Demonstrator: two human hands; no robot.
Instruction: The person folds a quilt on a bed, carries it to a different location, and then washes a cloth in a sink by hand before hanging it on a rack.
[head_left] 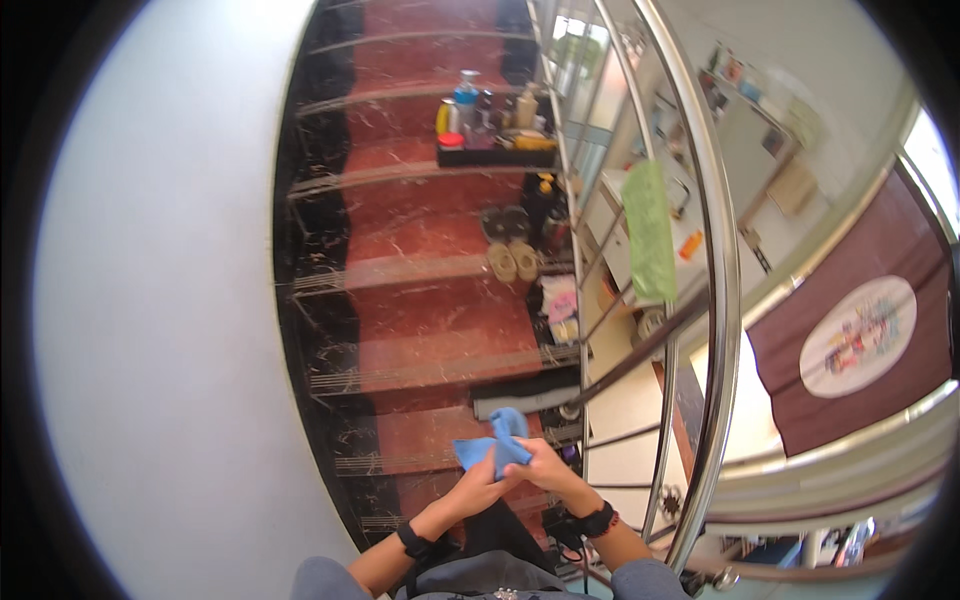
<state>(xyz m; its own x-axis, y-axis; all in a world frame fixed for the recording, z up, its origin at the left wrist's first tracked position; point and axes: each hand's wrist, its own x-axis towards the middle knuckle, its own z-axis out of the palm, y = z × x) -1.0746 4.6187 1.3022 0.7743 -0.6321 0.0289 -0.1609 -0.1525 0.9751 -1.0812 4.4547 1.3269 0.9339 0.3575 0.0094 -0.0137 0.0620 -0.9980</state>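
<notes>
A blue cloth [509,428], folded and bunched, is held up in front of me over the lower stairs. My left hand [478,489] grips its lower left part, with the fingers closed. Close beside it, almost touching, my right hand [546,467] pinches the cloth's right side. One end of the cloth loops upward and a corner sticks out to the left. Both wrists wear dark bands. My exact finger positions are partly hidden by the cloth.
Red-and-black stone stairs [440,310] rise ahead, with a white wall [170,300] on the left. A metal railing [722,340] runs along the right, with a green towel [650,230] hung on it. A black tray of bottles [497,156] and slippers [512,262] stand on the steps.
</notes>
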